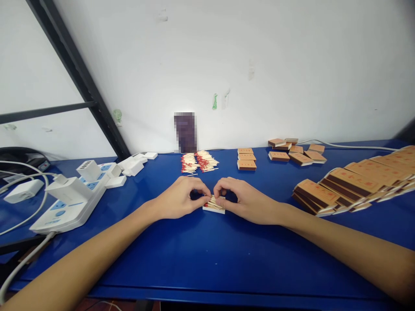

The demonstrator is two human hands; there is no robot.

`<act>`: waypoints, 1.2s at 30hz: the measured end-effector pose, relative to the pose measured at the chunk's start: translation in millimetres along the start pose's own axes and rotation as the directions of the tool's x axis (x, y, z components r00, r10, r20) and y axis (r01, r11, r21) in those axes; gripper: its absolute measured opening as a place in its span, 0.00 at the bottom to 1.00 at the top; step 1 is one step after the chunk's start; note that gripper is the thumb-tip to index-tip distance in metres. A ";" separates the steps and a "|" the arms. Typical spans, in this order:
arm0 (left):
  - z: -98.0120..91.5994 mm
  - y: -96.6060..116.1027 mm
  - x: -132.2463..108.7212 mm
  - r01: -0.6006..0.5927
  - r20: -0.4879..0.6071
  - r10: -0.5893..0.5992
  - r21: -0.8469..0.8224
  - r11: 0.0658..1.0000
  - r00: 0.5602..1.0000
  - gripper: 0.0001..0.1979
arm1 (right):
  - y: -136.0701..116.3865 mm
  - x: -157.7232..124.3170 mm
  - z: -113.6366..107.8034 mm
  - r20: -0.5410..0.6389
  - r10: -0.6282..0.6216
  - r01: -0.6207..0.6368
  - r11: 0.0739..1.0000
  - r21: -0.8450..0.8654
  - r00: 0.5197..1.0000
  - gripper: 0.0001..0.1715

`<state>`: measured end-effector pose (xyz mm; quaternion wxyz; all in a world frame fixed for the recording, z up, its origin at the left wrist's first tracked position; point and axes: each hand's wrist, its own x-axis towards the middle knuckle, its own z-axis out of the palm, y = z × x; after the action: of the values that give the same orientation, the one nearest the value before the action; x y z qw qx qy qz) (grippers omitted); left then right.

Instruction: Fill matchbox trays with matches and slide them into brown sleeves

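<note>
A small white matchbox tray (214,204) filled with red-tipped matches lies on the blue table (201,255), in the middle. My left hand (180,199) pinches its left end, fingers curled closed. My right hand (245,200) pinches its right end the same way. Both hands rest on the table, and their fingertips hide the tray's ends. Behind the hands lies a loose pile of red-tipped matches (198,163).
Three brown matchboxes (246,159) lie stacked in a column behind the hands, with several more (296,151) scattered at the back right. A long overlapping row of matchboxes (353,183) fills the right side. White power strips with chargers (74,194) and cables occupy the left. A black metal frame (81,82) leans against the wall.
</note>
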<state>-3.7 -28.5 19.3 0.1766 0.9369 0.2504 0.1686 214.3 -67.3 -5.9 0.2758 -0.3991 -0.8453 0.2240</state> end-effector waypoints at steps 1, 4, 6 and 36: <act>-1.2 0.5 -0.5 -0.034 0.009 0.033 0.040 0.999 0.999 0.09 | -0.9 0.1 -0.4 -0.002 0.006 -0.006 1.000 0.007 1.000 0.03; -4.2 0.2 -1.4 -0.098 0.024 0.096 0.136 0.986 0.995 0.10 | -4.1 0.4 -2.0 -0.004 0.024 -0.024 0.999 0.038 1.000 0.06; -5.4 -1.3 -1.5 -0.099 0.007 0.099 0.162 0.982 0.995 0.11 | -5.8 0.1 -2.7 -0.003 0.036 -0.035 0.998 0.053 0.999 0.08; -14.3 -11.4 -3.4 0.021 0.054 -0.039 0.292 0.956 0.998 0.11 | -4.4 -5.5 0.0 -0.035 -0.001 0.002 1.000 0.020 0.999 0.21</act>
<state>-16.9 -17.5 26.4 0.0468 0.9533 0.2813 0.0994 214.8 -74.2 -4.8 0.2949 -0.3995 -0.8382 0.2253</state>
